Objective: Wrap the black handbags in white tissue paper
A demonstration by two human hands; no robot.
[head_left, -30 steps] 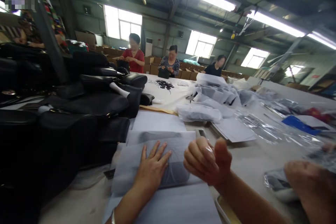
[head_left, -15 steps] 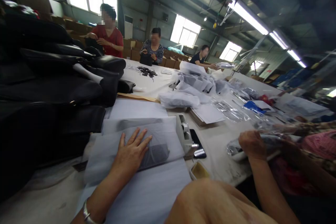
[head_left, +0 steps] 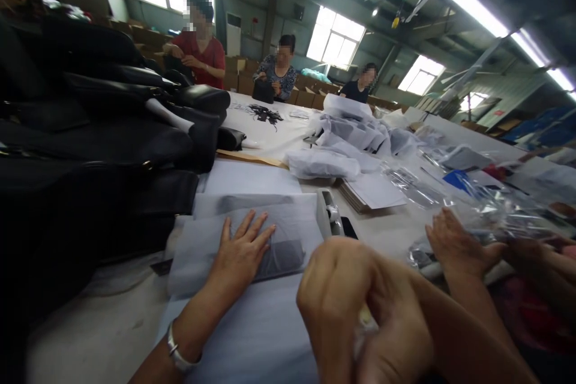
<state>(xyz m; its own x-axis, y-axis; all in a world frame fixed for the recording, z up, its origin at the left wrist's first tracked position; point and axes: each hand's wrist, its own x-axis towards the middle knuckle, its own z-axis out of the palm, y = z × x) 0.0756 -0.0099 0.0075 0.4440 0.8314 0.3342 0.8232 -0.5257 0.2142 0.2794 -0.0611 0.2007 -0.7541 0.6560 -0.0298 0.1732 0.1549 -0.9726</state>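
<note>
My left hand [head_left: 243, 252] lies flat with fingers spread on white tissue paper [head_left: 193, 252]. Under the thin sheet a dark flat item [head_left: 288, 255], perhaps a bag, shows through. Close to the camera, my right hand [head_left: 355, 306] is raised with its fingers curled closed. A small pale, shiny bit shows by the thumb, but I cannot make out what it is. Just beyond that hand stands a light grey tape dispenser [head_left: 324, 210], partly hidden by it. More tissue sheets [head_left: 252, 330] lie beneath the wrapped item, towards me.
Black bags [head_left: 112, 192] are piled high on the left. Beyond the dispenser are a stack of cards [head_left: 373, 195], a wrapped bundle [head_left: 321, 165] and a dark phone [head_left: 348, 228]. A co-worker's hand [head_left: 459, 246] handles clear plastic at the right. Several people work across the table.
My right hand has risen from the bottom edge into fuller view, closed. My left hand stays flat on the tissue. The view has shifted; the neighbouring co-worker's hand has opened out.
</note>
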